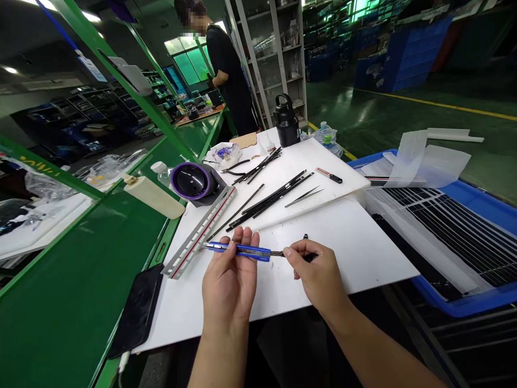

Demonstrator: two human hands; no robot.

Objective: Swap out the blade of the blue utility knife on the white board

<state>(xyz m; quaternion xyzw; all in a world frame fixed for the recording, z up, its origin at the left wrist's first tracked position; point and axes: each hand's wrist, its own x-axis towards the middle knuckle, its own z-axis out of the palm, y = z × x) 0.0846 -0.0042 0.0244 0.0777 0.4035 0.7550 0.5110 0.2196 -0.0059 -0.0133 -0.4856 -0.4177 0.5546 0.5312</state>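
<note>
A blue utility knife (254, 252) lies across the upturned fingers of my left hand (228, 285), with the thumb pressed on its body. At the knife's right end, my right hand (319, 269) pinches a dark, narrow metal piece (277, 253) that sticks out of the handle. A small black part (310, 257) shows by the right fingers, partly hidden by them. Just beyond the left hand lies a silver slotted rail with a red line (202, 231). Several thin black strips (274, 196) are spread on the white table (283, 291) past both hands.
Tweezers (304, 197), a small cutter (329, 175), pliers (236, 168) and a black bottle (286, 124) are on the raised white board. At left are a purple-rimmed holder (191, 180) and a phone (137, 312). A blue bin (448, 307) stands right; a person (230, 75) stands behind.
</note>
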